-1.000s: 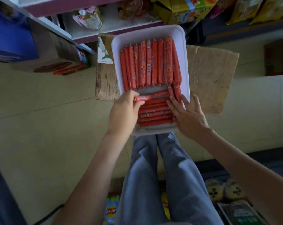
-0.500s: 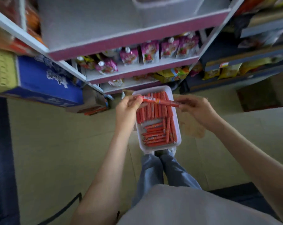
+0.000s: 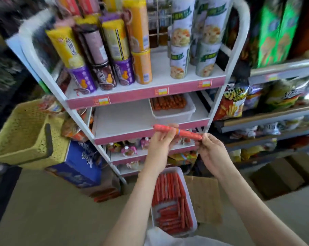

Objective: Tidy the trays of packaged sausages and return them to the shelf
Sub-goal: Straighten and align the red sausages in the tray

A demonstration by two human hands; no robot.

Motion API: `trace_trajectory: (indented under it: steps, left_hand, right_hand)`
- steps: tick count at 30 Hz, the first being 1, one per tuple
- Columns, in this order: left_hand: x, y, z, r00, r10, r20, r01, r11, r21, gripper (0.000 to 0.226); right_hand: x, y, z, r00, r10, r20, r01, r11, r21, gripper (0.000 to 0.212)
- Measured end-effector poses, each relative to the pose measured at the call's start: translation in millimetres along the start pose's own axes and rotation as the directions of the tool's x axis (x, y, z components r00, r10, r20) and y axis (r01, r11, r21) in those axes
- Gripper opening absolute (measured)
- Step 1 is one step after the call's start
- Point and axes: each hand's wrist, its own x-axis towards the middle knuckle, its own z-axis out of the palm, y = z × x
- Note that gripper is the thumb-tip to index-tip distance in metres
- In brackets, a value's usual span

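I hold one red packaged sausage [image 3: 178,131] level in front of the shelf, my left hand [image 3: 161,143] gripping its left part and my right hand [image 3: 211,150] pinching its right end. Below my arms, a white tray [image 3: 194,228] full of red sausages rests on a cardboard piece on the floor. A second white tray [image 3: 173,115] of sausages sits on the right side of the middle shelf [image 3: 125,121], behind the held sausage.
The upper shelf holds tall snack tubes [image 3: 114,50] and cups [image 3: 178,61]. A yellow basket [image 3: 24,134] and a blue box [image 3: 79,162] stand at the left. Chip bags [image 3: 233,102] fill the right racks. An open cardboard box [image 3: 281,176] lies on the floor at right.
Both hands lifted one sausage out of the floor tray and raised it to shelf height. The view tilted up from the tray to the shelves.
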Motion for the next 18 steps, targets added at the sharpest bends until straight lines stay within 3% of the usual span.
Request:
trace_trajectory:
  steps: [2,3,4,6,8,11,14,18]
  left_hand:
    - [-5,7,9,0.994,0.087,0.058,-0.094,0.987,0.133,0.009]
    - [-7,9,11,0.987,0.144,0.068,-0.157,0.944,0.291,0.008]
    - [-7,11,11,0.974,0.211,0.086,-0.226,0.846,0.482,0.007]
    - [-7,16,13,0.928,0.333,0.168,-0.344,0.589,0.731,0.009]
    - [-9,23,19,0.884,0.390,0.257,-0.428,0.459,0.779,0.015]
    - [-12,28,26,0.825,0.459,0.329,-0.520,0.391,0.760,0.026]
    - [-13,28,28,0.796,0.489,0.356,-0.546,0.329,0.770,0.031]
    - [-14,24,29,0.819,0.458,0.347,-0.519,0.331,0.788,0.024]
  right_hand:
    - [-3,-6,5,0.998,-0.057,0.037,0.064,0.969,-0.239,0.018]
    - [-6,-12,7,0.992,-0.107,0.066,0.124,0.909,-0.398,0.012]
    - [-8,-18,8,0.982,-0.158,0.100,0.187,0.844,-0.503,0.009]
    - [-15,-35,17,0.942,-0.266,0.205,0.335,0.761,-0.556,0.024]
    - [-25,-48,31,0.840,-0.406,0.360,0.543,0.633,-0.552,0.037]
    - [-27,-51,40,0.682,-0.561,0.468,0.718,0.393,-0.575,0.037]
    - [-26,-50,35,0.646,-0.614,0.453,0.739,0.355,-0.573,0.031]
    - [-27,-50,30,0.610,-0.632,0.478,0.751,0.268,-0.604,0.027]
